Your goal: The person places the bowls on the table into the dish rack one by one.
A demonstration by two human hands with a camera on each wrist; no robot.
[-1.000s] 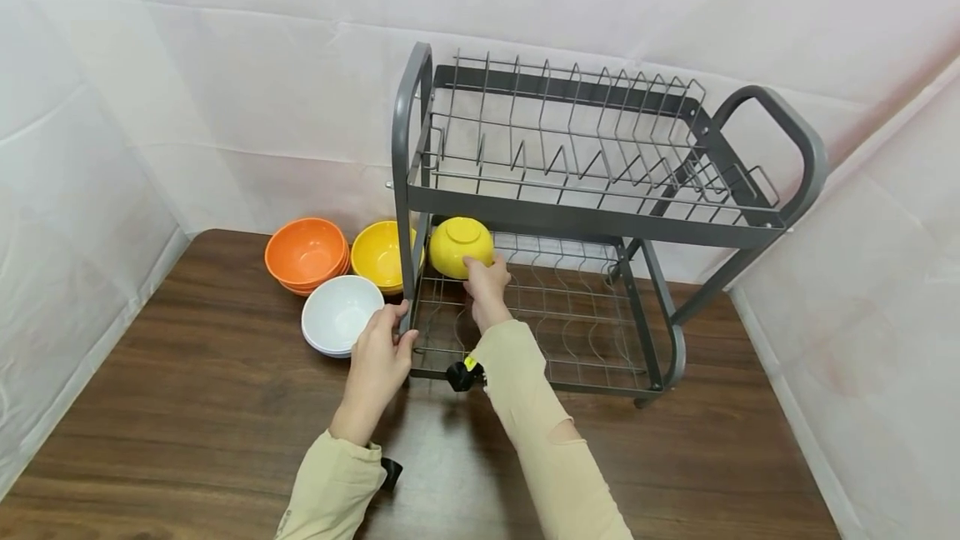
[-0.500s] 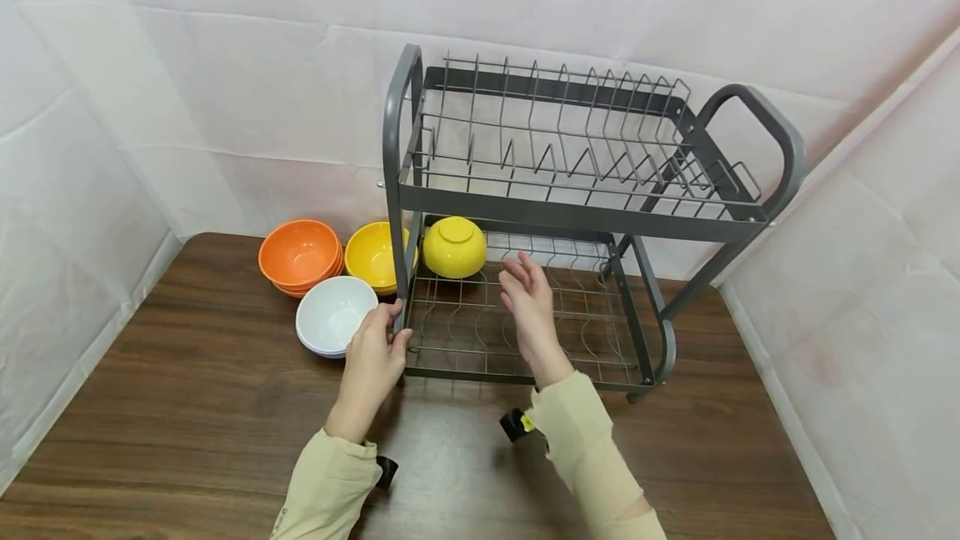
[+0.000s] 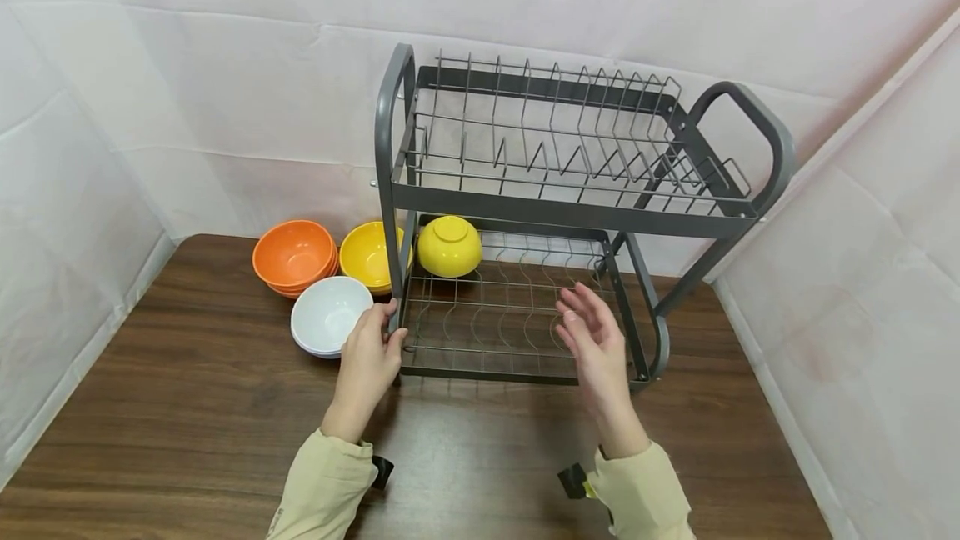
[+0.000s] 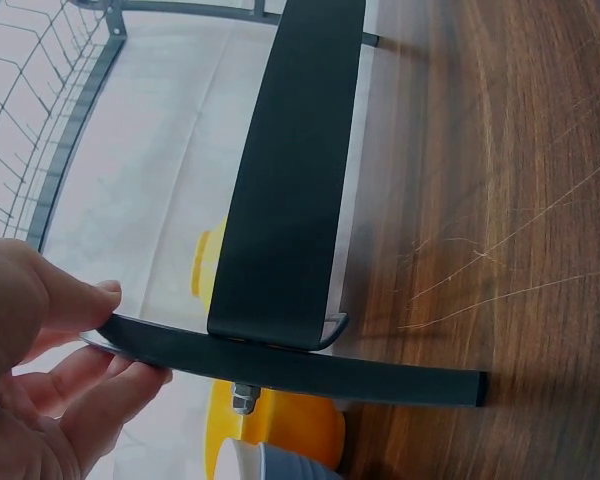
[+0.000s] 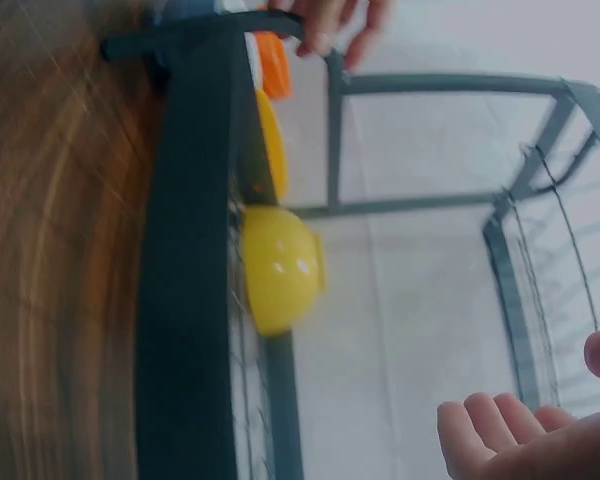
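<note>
A two-tier dark grey dish rack [image 3: 573, 211] stands on the wooden table. My left hand [image 3: 367, 361] grips its front left post, thumb and fingers on either side of the metal in the left wrist view. A yellow bowl [image 3: 450, 247] sits upside down at the back left of the lower tier. My right hand [image 3: 596, 348] hovers before the right part of the lower tier, fingers loosely bent and holding nothing. In the right wrist view the yellow bowl [image 5: 280, 270] lies well away from my right fingers [image 5: 495, 425].
Left of the rack are stacked orange bowls [image 3: 295, 255], white bowls [image 3: 330, 315] and yellow bowls [image 3: 367, 255], all upright. The upper tier [image 3: 573, 140] has wire dividers. White sheeting [image 3: 225, 90] hangs behind and at both sides of the table.
My right hand has let go of the upside-down yellow bowl and moved right and toward me. The bowl stays on the lower tier. My left hand keeps its grip on the post.
</note>
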